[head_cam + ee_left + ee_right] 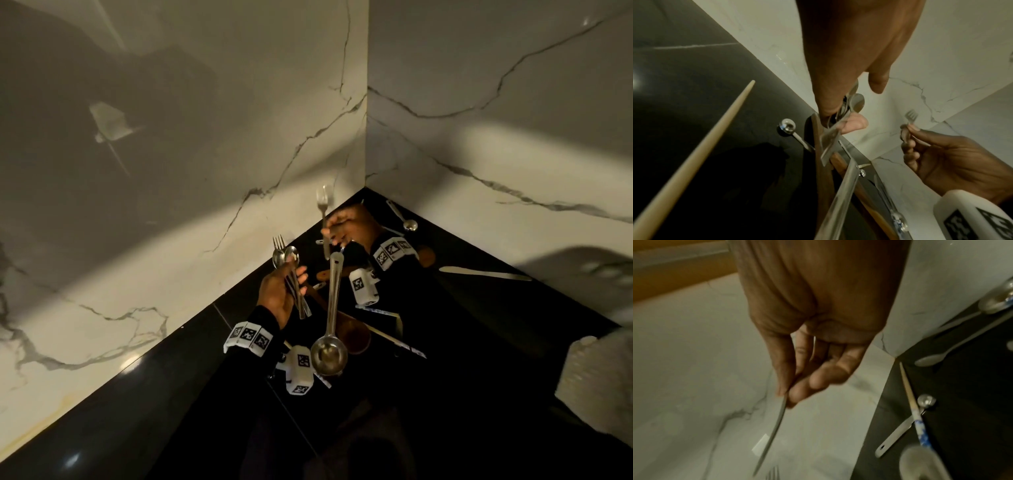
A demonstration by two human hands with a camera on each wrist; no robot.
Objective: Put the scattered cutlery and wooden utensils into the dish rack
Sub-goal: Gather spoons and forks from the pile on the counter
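Observation:
My left hand (pixel 291 286) is raised over the black counter (pixel 144 404) and grips a bundle of steel cutlery (pixel 286 258), a fork and two spoons, heads up. In the left wrist view its thumb presses the bundled handles (pixel 831 138). My right hand (pixel 330 229) is held up near the wall corner and pinches a steel fork (pixel 323 205) by the handle, tines upward. The right wrist view shows that fork's handle (pixel 777 426) between thumb and fingertip. A steel ladle (pixel 329 353) lies across a wooden spoon (pixel 358 337). No dish rack is in view.
On the counter lie a small steel measuring spoon (pixel 409 224), a pale chopstick (pixel 483 274), blue-patterned chopsticks (pixel 380 311) and another wooden utensil (pixel 427 255). Marble walls (pixel 239 154) close in the corner. A pale textured object (pixel 599 370) sits at the right edge.

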